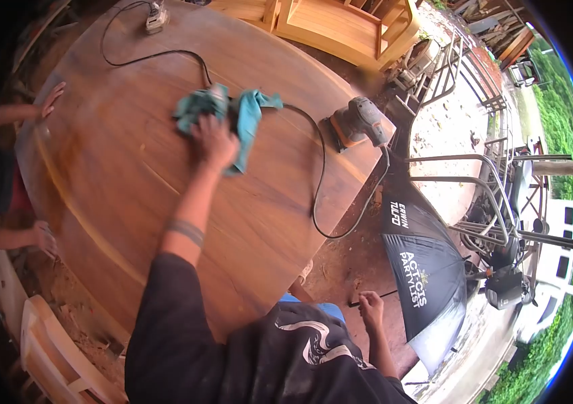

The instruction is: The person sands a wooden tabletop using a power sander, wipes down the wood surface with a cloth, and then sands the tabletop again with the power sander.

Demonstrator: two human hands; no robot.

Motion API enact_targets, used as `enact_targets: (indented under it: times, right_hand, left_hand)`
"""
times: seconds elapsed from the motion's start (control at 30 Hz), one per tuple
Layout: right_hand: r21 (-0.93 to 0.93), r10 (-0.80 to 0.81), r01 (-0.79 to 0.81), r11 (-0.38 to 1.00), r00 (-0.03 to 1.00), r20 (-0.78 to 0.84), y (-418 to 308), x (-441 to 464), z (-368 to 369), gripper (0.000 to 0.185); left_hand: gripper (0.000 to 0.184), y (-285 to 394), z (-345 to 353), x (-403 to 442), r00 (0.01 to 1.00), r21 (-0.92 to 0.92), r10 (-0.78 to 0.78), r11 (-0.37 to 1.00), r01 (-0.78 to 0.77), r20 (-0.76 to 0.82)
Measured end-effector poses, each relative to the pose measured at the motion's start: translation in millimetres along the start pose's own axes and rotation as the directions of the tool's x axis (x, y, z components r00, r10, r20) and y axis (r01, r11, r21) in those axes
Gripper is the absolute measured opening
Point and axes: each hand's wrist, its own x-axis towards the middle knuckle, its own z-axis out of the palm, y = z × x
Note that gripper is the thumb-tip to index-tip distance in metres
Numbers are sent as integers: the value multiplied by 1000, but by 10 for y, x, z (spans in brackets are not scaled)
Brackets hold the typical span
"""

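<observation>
My left hand (216,141) presses a teal cloth (251,121) onto a large brown wooden tabletop (165,195), with its fingers bunched on the material. Part of the cloth spreads out to the right of the fingers. A black cord runs up to the cloth on both sides, and its middle is hidden there. On the right, low beside my body, my right hand (371,310) has curled fingers. It overlaps the thin dark shaft of an open umbrella (421,269); whether it grips the shaft cannot be made out.
A grey and orange sander (360,124) sits at the table's right edge, its cord looping past the edge. A pale corded device (156,18) lies at the far end. Another person's hands (51,101) are at the left edge. Wooden furniture (330,30) and a metal-framed vehicle (495,195) stand around.
</observation>
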Motion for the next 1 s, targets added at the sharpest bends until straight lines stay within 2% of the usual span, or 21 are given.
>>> enact_targets:
  times: [0.07,0.1,0.13,0.2,0.27,0.33,0.37,0.4,0.43,0.5,0.57,0.6,0.67,0.73,0.77,0.83,0.87,0.9,0.93,0.97,1.0]
  right_hand:
    - [26,61,-64,998,993,99,30,63,151,15]
    - [3,10,-11,1000,988,153,30,98,226,17]
    - [-21,-32,38,999,978,207,37,135,267,18]
    - [-186,-79,137,973,954,289,4,223,238,22]
    - [-147,-97,148,978,946,310,166,372,93,24]
    - [-152,21,26,988,954,298,338,531,-111,24]
    - [-145,22,19,989,962,274,653,709,-226,25]
    - [-186,40,13,982,960,276,806,820,-358,28]
    - [-214,92,-37,976,964,251,999,937,-500,27]
    - [-275,165,-105,956,965,206,1308,1132,-733,26]
    - [-336,198,-134,932,966,166,1409,1379,-898,26]
    - [-315,70,-13,949,983,169,1346,1494,-896,24]
    - [-262,-175,212,942,972,156,1152,1651,-777,20]
    - [-178,-384,423,889,898,217,570,1975,-546,30]
    - [-144,-544,559,817,829,132,-8,1919,-388,33]
    - [-19,-679,679,734,734,6,-1128,1850,-67,32]
    - [-107,-855,848,518,514,-66,-1555,1950,102,38]
    - [-22,-861,863,505,502,-85,-2056,1791,254,47]
    - [-196,-928,908,371,369,-46,-2543,1628,333,57]
    - [-258,-966,933,252,259,-7,-2888,1636,475,62]
    - [-318,-988,939,133,150,29,-3191,1648,587,67]
  left_hand:
    - [64,593,328,-674,979,121,203,973,-197,-35]
    - [60,810,108,-1105,902,-102,431,899,-427,19]
    - [56,991,-86,-1519,830,-199,558,815,-544,18]
    - [56,1041,-208,-2248,720,-458,688,672,-582,94]
    - [54,605,-218,-2680,748,-384,664,695,-607,19]
    - [55,-31,-257,-2873,962,-172,263,947,-272,-72]
    - [58,-350,-514,-2896,989,-174,-25,983,51,145]
    - [62,-762,-489,-3077,980,-38,-172,985,169,-97]
    - [61,-1206,-459,-3275,895,-154,-441,891,427,-67]
    - [54,-1853,-220,-3749,572,-123,-809,587,801,-137]
    - [52,-1509,-167,-4045,422,-60,-895,434,899,-147]
    - [52,-1260,-132,-4169,346,-31,-926,354,935,-154]
    - [47,-622,137,-4461,521,70,-810,524,849,-270]
    - [44,145,121,-4734,759,-1,-589,790,613,-277]
    - [43,355,39,-4883,780,-34,-583,805,592,-229]
    - [42,625,-174,-5077,818,-96,-555,832,547,-149]
    - [42,657,-257,-5151,764,-153,-633,773,616,-121]
    - [42,626,-359,-5208,705,-210,-704,705,677,-92]
    - [42,529,-453,-5287,643,-264,-763,634,727,-63]
    - [35,183,-181,-5529,621,-449,-775,598,664,-113]
    - [29,94,-219,-5619,438,-768,-897,245,592,51]
